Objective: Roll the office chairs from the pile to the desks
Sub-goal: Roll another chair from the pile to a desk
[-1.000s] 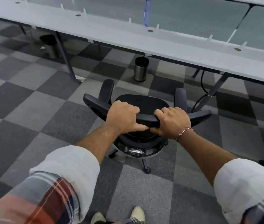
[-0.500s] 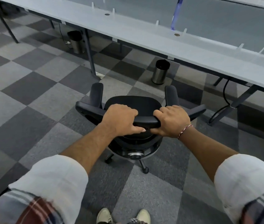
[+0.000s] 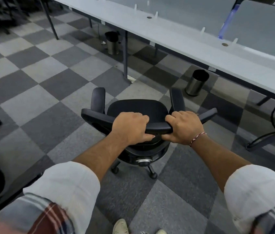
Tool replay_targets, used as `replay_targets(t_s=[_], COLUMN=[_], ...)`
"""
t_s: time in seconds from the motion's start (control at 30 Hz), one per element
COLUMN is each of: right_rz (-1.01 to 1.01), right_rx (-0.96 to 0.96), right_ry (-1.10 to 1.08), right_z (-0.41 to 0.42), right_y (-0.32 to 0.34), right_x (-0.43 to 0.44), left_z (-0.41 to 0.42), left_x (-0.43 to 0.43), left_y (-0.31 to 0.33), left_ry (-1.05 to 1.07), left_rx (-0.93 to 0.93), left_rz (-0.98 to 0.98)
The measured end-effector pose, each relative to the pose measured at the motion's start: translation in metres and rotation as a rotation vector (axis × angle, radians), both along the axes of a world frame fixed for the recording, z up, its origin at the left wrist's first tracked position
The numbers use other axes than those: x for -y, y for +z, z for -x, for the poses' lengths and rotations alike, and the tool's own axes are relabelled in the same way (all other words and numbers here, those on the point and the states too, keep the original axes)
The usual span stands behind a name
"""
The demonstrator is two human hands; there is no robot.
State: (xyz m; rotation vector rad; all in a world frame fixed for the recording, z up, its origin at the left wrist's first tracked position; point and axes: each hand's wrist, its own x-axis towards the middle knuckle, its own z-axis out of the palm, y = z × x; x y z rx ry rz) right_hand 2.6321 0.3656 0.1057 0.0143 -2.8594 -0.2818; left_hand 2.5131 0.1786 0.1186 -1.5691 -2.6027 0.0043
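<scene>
Head view: the left hand (image 3: 130,127) and right hand (image 3: 185,127) sit side by side, each clamped over the backrest's top edge of the office chair (image 3: 136,108). The chair stands on the carpet short of the desk (image 3: 175,36), seat facing it, near the steel bin (image 3: 196,82) under it. By my judgement this delivery is partway: the final push in to the desk remains.

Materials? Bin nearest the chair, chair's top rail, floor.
Near bin: looks like brushed steel, soft sheen on its wall. Chair top rail: smooth black plastic or vinyl, faint gloss; can't tell which. Floor: carpet tiles, fuzzy grain.
</scene>
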Motion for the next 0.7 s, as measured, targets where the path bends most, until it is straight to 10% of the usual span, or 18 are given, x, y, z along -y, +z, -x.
replay_targets(t_s=[0.7], right_rz=[0.049], right_rx=[-0.026], right_ry=[0.196], right_z=[0.261], right_y=[0.0], right_x=[0.038], left_z=[0.221], left_x=[0.058], left_y=[0.001], left_ry=[0.22], left_rx=[0.019], left_rz=[-0.016])
